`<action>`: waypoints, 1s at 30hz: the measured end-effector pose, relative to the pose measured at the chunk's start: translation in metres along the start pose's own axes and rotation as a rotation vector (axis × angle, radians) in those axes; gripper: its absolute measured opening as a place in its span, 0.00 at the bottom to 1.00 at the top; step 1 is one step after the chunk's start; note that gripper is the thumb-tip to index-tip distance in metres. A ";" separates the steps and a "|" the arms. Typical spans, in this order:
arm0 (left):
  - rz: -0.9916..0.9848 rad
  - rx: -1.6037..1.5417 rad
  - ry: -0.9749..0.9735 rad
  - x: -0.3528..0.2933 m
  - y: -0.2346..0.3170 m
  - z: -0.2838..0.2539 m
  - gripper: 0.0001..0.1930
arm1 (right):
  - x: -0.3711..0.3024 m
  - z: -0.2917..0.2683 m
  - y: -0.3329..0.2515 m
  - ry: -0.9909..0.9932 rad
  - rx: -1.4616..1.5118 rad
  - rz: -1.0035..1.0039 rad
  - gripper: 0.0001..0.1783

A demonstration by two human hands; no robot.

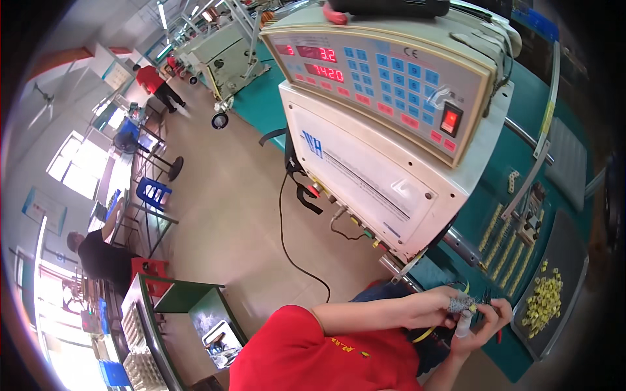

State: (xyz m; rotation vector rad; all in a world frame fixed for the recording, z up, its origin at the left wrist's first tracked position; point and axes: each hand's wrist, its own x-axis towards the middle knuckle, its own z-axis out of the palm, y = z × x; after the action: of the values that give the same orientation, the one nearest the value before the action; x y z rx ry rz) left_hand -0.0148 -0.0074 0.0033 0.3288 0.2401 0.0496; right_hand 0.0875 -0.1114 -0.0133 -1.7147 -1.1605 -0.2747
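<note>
**Both hands meet on a small part at the bench edge**

Far to the left of the grip, well apart from it, a person in a black top [98,257] sits at another bench, and a green table [186,293] stands on the tan floor between that bench and the hands. A black cable [287,241] trails down the floor toward the grip from the cream machine above.

The left hand [433,306] comes in from the lower left on a red sleeve [313,355]. Its fingers are pinched narrow on a small grey bristly piece [461,303], too small to name with certainty. Just to the right and slightly lower, the right hand [486,326] is curled around a small white tube-like part [463,324], which stands roughly upright, its long axis pointing up at the grey piece. The two things touch or nearly touch; the picture cannot settle which. Both hands are equally near.

Directly above the grip looms the cream winding machine [365,176] with its blue-keyed control panel [385,78]; its lower corner overhangs the hands. To the right of the grip, rows of small yellow parts [499,244] lie on the green bench [482,202], and further right a grey tray [574,260] holds a loose heap of yellow pieces [544,300], near but apart from the right hand.
</note>
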 end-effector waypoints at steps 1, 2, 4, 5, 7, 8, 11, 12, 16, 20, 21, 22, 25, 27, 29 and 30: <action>-0.011 -0.004 -0.026 0.001 0.000 -0.001 0.06 | 0.001 -0.002 -0.002 -0.001 -0.067 -0.048 0.20; -0.007 -0.004 -0.029 0.002 0.000 -0.001 0.06 | 0.002 -0.001 -0.003 -0.002 -0.066 -0.053 0.20; 0.009 0.008 -0.040 0.003 -0.002 -0.002 0.07 | 0.003 0.001 -0.006 0.035 -0.104 -0.102 0.15; 0.012 0.007 -0.047 0.004 -0.003 -0.004 0.07 | 0.003 0.003 -0.008 0.034 -0.108 -0.108 0.15; 0.022 0.043 -0.063 0.003 -0.003 -0.007 0.07 | 0.004 0.007 -0.010 0.038 -0.073 -0.083 0.15; 0.025 0.042 -0.069 0.003 -0.003 -0.006 0.07 | 0.005 0.008 -0.013 0.038 -0.077 -0.089 0.15; 0.091 0.322 0.016 0.002 -0.004 -0.009 0.09 | 0.004 0.014 -0.021 0.042 0.152 0.115 0.10; 0.257 0.475 0.019 0.006 -0.009 -0.012 0.09 | 0.001 0.016 -0.020 0.040 0.153 0.112 0.10; 0.324 0.516 0.030 0.004 -0.008 -0.013 0.09 | -0.001 0.017 -0.019 0.053 0.358 0.256 0.11; 0.157 0.284 0.077 0.001 -0.001 -0.005 0.11 | 0.006 0.010 -0.025 -0.035 0.427 0.244 0.14; 0.133 0.272 0.093 0.000 0.001 -0.005 0.12 | 0.005 0.011 -0.024 -0.035 0.428 0.245 0.14; 0.110 0.260 0.108 0.000 0.002 -0.004 0.12 | 0.003 0.011 -0.021 -0.037 0.426 0.251 0.14; 0.148 0.313 0.095 -0.001 0.001 -0.003 0.14 | -0.002 0.012 -0.019 -0.028 0.475 0.320 0.14; 0.137 0.323 0.097 0.000 0.001 -0.001 0.13 | -0.003 0.012 -0.018 -0.019 0.526 0.384 0.13; 0.122 0.333 0.097 0.000 0.001 0.000 0.13 | -0.002 0.011 -0.017 -0.020 0.514 0.374 0.13; 0.121 0.329 0.095 0.000 0.001 0.000 0.13 | -0.002 0.011 -0.018 -0.020 0.514 0.375 0.13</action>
State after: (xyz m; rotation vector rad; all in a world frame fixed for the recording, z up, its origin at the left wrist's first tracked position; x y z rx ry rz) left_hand -0.0148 -0.0061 0.0039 0.6696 0.3233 0.1464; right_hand 0.0686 -0.1033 -0.0092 -1.4341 -0.8079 0.2543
